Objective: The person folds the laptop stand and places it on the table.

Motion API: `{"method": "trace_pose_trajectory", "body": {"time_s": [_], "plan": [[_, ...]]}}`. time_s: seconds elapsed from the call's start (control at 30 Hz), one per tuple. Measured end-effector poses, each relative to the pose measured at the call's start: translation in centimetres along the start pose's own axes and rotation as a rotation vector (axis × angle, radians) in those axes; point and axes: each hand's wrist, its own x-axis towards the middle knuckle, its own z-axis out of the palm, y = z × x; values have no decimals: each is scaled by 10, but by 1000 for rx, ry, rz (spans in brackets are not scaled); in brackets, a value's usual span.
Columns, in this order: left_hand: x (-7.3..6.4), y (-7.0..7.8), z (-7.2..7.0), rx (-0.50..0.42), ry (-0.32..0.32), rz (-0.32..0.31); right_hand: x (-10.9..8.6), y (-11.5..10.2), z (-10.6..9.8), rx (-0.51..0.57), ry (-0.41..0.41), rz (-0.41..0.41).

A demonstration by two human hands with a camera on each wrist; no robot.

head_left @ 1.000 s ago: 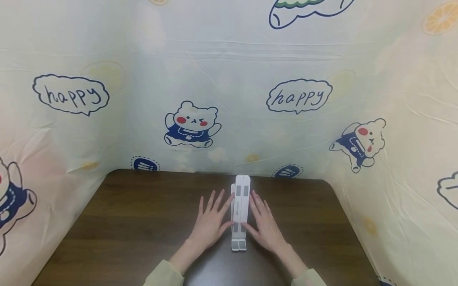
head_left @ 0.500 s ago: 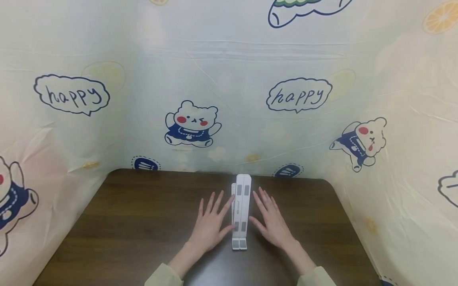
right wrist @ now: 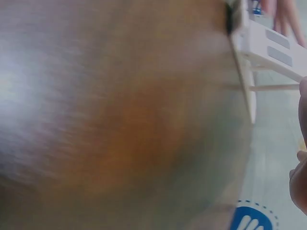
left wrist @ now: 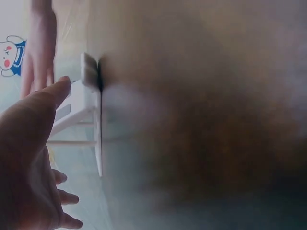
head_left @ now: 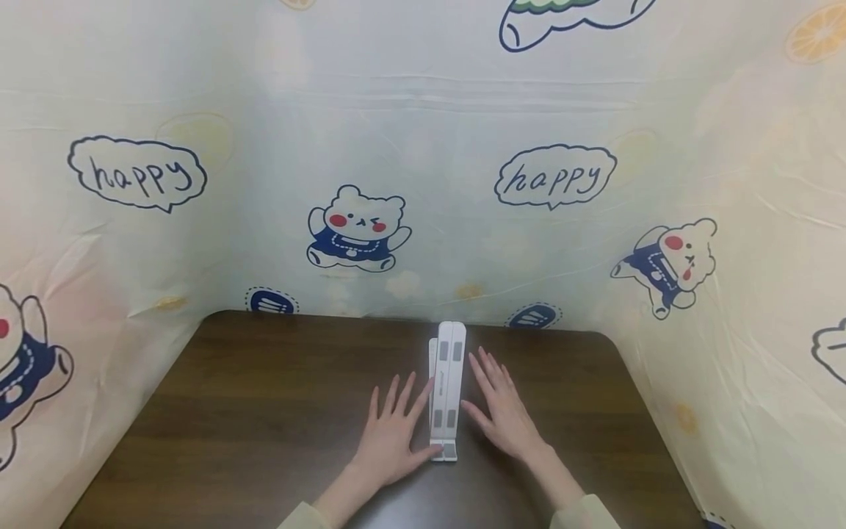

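A white laptop stand point(head_left: 450, 382), its two bars set side by side, rises from the middle of the table with grey pads on its sloping top and a short lip at the front. On its left my left hand point(head_left: 390, 444) is spread, the thumb over the front lip and the index fingertip at the side of the bar. My right hand point(head_left: 504, 415) lies just to the right, fingers straight, a narrow gap between it and the bar. The left wrist view shows the stand point(left wrist: 74, 112) in profile, propped on thin struts above its base.
The dark brown wooden table point(head_left: 277, 382) has rounded far corners. A pale cloth point(head_left: 449, 147) printed with bears and the word "happy" hangs behind it and along both sides.
My right hand has drawn off the stand to the right. My left hand has slid toward the near edge, its thumb passing from the lower pad to the front lip. The stand stays put.
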Motion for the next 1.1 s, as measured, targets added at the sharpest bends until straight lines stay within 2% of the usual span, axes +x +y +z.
{"method": "trace_pose_trajectory", "body": {"time_s": [0.3,0.77,1.1], "plan": [[-6,5,6,-53,-44,14,16,1,-18,6,36,-7],[-9,5,5,-9,-60,10,41,-13,-35,114,42,-35],[-8,3,3,9,-50,9,48,-20,-40,160,40,-42]]}}
